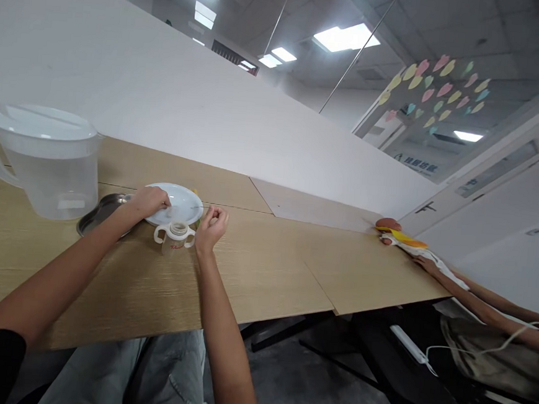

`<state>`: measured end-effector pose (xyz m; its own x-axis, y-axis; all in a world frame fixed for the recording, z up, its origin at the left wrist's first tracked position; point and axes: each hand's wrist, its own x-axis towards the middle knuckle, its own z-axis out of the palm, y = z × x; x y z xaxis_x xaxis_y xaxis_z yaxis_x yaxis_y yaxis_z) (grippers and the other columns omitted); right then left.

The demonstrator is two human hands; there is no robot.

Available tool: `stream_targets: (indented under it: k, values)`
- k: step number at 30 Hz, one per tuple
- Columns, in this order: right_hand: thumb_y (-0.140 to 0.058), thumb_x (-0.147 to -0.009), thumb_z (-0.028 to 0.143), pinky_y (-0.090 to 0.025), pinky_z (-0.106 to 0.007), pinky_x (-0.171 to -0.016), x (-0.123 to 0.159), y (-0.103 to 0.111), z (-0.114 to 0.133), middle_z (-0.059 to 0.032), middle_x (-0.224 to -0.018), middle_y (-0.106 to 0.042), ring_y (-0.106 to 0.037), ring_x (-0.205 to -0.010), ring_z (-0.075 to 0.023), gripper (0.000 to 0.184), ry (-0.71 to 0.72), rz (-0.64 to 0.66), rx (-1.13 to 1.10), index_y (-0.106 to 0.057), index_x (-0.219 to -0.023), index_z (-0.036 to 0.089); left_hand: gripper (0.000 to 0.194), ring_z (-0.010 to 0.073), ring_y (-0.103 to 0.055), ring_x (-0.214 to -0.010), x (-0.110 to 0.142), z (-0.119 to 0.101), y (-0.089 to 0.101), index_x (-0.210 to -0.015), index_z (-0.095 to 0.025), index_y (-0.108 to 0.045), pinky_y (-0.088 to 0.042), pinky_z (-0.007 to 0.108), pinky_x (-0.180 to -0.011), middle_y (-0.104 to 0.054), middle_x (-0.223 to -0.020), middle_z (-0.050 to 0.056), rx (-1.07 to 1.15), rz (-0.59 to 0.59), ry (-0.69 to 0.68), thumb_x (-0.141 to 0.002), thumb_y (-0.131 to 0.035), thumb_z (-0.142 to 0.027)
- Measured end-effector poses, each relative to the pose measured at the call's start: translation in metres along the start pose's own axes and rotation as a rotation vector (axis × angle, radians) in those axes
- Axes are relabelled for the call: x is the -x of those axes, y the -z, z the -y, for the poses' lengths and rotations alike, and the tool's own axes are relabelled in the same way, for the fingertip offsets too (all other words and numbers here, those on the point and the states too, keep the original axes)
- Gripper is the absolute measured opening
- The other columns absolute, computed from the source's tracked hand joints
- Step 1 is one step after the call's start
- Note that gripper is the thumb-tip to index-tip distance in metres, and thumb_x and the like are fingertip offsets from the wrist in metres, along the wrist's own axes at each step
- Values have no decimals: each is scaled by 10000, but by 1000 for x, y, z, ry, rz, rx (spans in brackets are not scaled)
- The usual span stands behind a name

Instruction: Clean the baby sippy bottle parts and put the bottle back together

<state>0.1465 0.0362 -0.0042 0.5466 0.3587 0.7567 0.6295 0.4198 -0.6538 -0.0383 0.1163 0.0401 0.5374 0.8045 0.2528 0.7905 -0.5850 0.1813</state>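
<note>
My left hand [147, 202] rests at the left rim of a white round plate [180, 202], its fingers curled and hiding whether they grip anything. My right hand [212, 227] hangs just right of the plate, fingers curled together, with nothing visible in them. Between my hands, at the plate's near edge, stands a clear baby bottle with two white handles [174, 238] and no teat. A sliver of yellow [195, 191] peeks from behind the plate, too hidden to name.
A clear plastic jug with a white lid [43, 162] stands at the left, beside a metal tray [100, 213] partly under my left forearm. At the far right, a person's arm [467, 305] reaches onto the wooden table [264, 270] near a yellow and brown item [395, 232].
</note>
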Motion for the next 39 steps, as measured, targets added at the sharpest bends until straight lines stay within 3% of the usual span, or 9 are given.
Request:
stream_targets:
  k: [3, 8, 11, 16, 21, 24, 30, 33, 39]
  values:
    - [-429, -977, 472, -411, -300, -755, -1, -1, -4, -6, -763, -545, -496, -732, -155, 353, -28, 81, 18, -556, -809, 188, 232, 251, -671, -850, 2, -1, 0, -802, -270, -795, -417, 262, -658, -760, -895, 103, -98, 129, 61, -792, -571, -326]
    - [-528, -917, 416, -388, -275, -701, -1, -5, -19, 24, -678, -529, -478, -661, -148, 301, -152, 163, 76, -589, -736, 183, 310, 218, -668, -849, 4, 4, 3, -954, -266, -793, -416, 241, -652, -767, -960, 79, -55, 133, 59, -826, -516, -323]
    - [-594, -861, 348, -368, -260, -647, 1, -9, -27, 33, -624, -536, -472, -614, -145, 244, -257, 242, 122, -595, -679, 186, 347, 207, -671, -850, 4, 5, 9, -1001, -256, -784, -426, 239, -679, -765, -1021, 73, 10, 70, 40, -869, -471, -325]
    - [-615, -825, 298, -367, -254, -609, 3, -11, -31, 17, -623, -613, -512, -593, -147, 181, -399, 326, 114, -654, -695, 179, 398, 260, -680, -959, 7, -8, 32, -1068, -235, -774, -456, 292, -754, -750, -1100, 91, 44, -121, 81, -894, -438, -359]
    - [-505, -891, 318, -409, -263, -647, 5, -12, -30, -35, -726, -694, -573, -662, -165, 273, -398, 274, 26, -683, -753, 164, 428, 213, -667, -904, 20, -40, 70, -1073, -214, -766, -455, 261, -757, -754, -1087, 45, 282, -274, 9, -897, -468, -465]
    - [-471, -904, 310, -421, -272, -672, 6, -13, -30, -51, -755, -708, -584, -681, -174, 298, -398, 265, 8, -685, -762, 159, 430, 188, -643, -818, 31, -64, 90, -1014, -186, -774, -436, 249, -721, -762, -992, 39, 356, -300, -22, -876, -501, -488]
    - [-456, -896, 303, -416, -257, -667, 7, -13, -33, -50, -744, -707, -588, -677, -172, 306, -431, 269, -7, -682, -742, 165, 425, 161, -581, -727, 45, -94, 103, -961, -185, -780, -377, 244, -666, -752, -884, 33, 350, -120, -174, -866, -488, -479]
    - [-464, -889, 311, -410, -255, -654, 7, -14, -35, -50, -740, -710, -592, -666, -174, 300, -460, 289, -23, -687, -749, 165, 429, 147, -539, -678, 45, -98, 99, -959, -176, -782, -338, 248, -631, -745, -856, 34, 337, -29, -196, -867, -484, -470]
    - [-472, -883, 309, -408, -258, -663, 7, -15, -37, -56, -755, -716, -596, -680, -178, 295, -460, 274, -25, -700, -765, 163, 391, 124, -513, -654, 42, -96, 91, -961, -181, -779, -316, 244, -638, -739, -847, 22, 351, 17, -228, -871, -501, -441]
